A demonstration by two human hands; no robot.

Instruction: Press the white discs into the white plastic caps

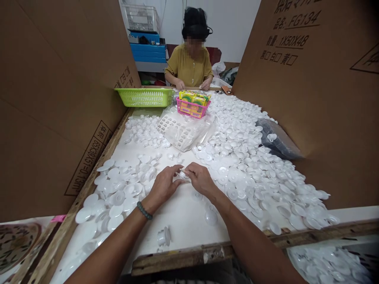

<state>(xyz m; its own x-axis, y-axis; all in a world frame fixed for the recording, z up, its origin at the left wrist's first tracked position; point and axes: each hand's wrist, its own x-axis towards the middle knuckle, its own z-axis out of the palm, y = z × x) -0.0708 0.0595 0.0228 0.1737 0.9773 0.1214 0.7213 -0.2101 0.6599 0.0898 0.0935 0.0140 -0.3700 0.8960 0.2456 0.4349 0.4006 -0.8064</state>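
My left hand [164, 184] and my right hand [200, 178] meet over the middle of the white table [183, 215]. Both pinch one small white plastic suction cup [182, 174] between their fingertips. A green bead bracelet [144, 210] circles my left wrist. A heap of white suction cups [251, 157] covers the right side of the table. Another spread of flat white cups [118, 189] lies to the left of my hands. A single white cup piece [164, 236] lies near the front edge.
Tall cardboard sheets [53, 98] wall both sides of the table. A clear plastic bag [183, 132], a pink basket [192, 107] with yellow packets and a green basket [145, 96] sit farther back. A person in a yellow shirt [189, 67] works at the far end.
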